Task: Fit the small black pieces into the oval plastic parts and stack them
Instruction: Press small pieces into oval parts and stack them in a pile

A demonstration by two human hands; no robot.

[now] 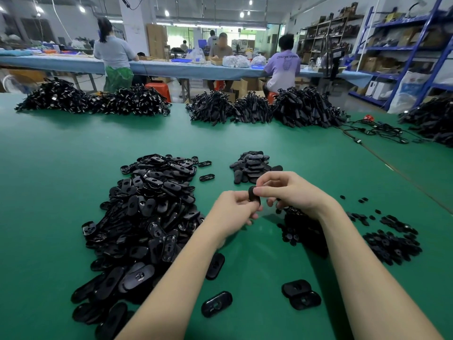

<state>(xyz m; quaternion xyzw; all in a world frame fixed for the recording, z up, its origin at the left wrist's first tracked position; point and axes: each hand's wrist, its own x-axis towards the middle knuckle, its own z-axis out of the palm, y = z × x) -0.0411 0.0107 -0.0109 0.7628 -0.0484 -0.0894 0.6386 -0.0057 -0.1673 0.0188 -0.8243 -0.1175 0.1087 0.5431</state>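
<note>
- Nearest: loose glossy black oval plastic parts (217,304) on green surface (61,168).
- Left hand (232,212) and right hand (291,190) together, both pinching one black oval part (253,196); fitting judged underway.
- Small finished stack (255,165) beyond.
- Large unfitted heap (147,217) left, small black pieces (392,244) right: mostly undone.

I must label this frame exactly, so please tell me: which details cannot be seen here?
Head view only:
- Oval part: mostly covered by the fingers of the left hand and right hand; whether a small piece sits inside cannot be told.
- Small black pieces: too small for their shape.
</note>
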